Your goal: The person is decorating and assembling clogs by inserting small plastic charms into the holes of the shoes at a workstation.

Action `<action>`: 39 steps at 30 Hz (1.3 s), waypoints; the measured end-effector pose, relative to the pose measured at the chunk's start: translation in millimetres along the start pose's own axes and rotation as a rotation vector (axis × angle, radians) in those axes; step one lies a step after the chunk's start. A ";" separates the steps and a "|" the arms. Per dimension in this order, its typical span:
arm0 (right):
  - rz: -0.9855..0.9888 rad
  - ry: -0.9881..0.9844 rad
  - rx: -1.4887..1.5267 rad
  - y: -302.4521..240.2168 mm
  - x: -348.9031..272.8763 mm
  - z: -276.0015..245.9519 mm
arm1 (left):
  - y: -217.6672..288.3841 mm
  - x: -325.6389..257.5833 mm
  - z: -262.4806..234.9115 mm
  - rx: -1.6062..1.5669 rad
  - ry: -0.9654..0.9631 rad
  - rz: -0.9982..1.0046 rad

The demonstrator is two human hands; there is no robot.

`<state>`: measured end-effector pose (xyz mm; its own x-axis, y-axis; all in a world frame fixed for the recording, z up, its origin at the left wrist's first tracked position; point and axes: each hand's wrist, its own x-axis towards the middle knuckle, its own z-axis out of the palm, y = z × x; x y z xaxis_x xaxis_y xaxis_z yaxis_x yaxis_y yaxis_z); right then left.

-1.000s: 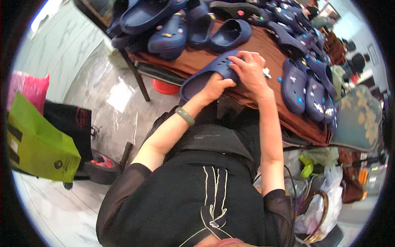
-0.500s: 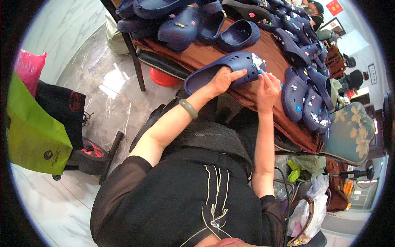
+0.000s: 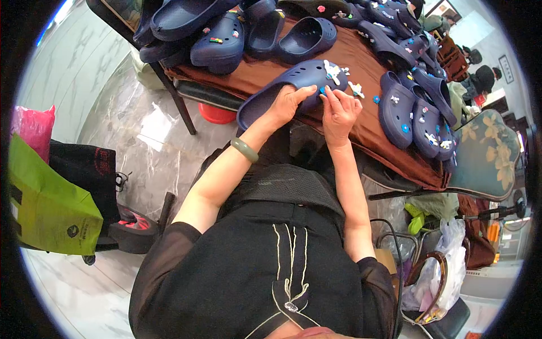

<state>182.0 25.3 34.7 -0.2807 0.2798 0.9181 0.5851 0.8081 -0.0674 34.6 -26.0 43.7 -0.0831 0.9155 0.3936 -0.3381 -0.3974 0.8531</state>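
Note:
A navy foam clog point(image 3: 270, 92) lies tilted at the table's near edge, its toe to the right. My left hand point(image 3: 287, 106) is closed round its near side, thumb on top. My right hand point(image 3: 340, 116) pinches a small blue shoe charm point(image 3: 322, 90) against the toe; whether it sits in a hole I cannot tell. A larger white charm point(image 3: 332, 72) sits on top of the toe. Just beyond my right fingers, a white-and-yellow charm point(image 3: 355, 88) and a blue flower charm point(image 3: 376, 99) lie loose on the brown cloth point(image 3: 364, 121).
More navy clogs point(image 3: 218, 42) are heaped at the far left of the table. Clogs with charms point(image 3: 397, 110) stand to the right, beside a floral-backed chair point(image 3: 486, 150). A red stool point(image 3: 216, 113) is under the table. A green bag point(image 3: 53, 203) stands at left.
The view has shifted, so table and clogs sit further left and up. My right hand has turned, and the blue charm in its fingertips now shows. My left hand keeps its hold on the clog.

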 end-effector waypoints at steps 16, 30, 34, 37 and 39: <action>-0.127 -0.233 -0.326 -34.5 -10.7 -15.6 | -12.2 8.6 -1.4 0.442 0.171 0.061; -0.059 -0.384 -0.334 -38.1 -4.3 -3.6 | -5.4 8.4 7.4 0.628 0.170 0.077; 0.176 -0.239 -0.005 -32.1 -4.3 -3.3 | -3.0 10.6 5.3 0.627 0.153 -0.005; 0.306 -0.215 0.139 -26.0 -5.9 -0.2 | -1.3 15.6 3.8 0.631 0.123 -0.029; 0.330 -0.143 0.204 -22.5 -4.3 -2.6 | -3.8 13.4 4.7 0.619 0.128 -0.011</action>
<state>172.1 4.6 33.3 -0.2149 0.5989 0.7715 0.5023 0.7452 -0.4386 39.2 -12.5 47.3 -0.2076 0.9047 0.3720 0.2624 -0.3149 0.9121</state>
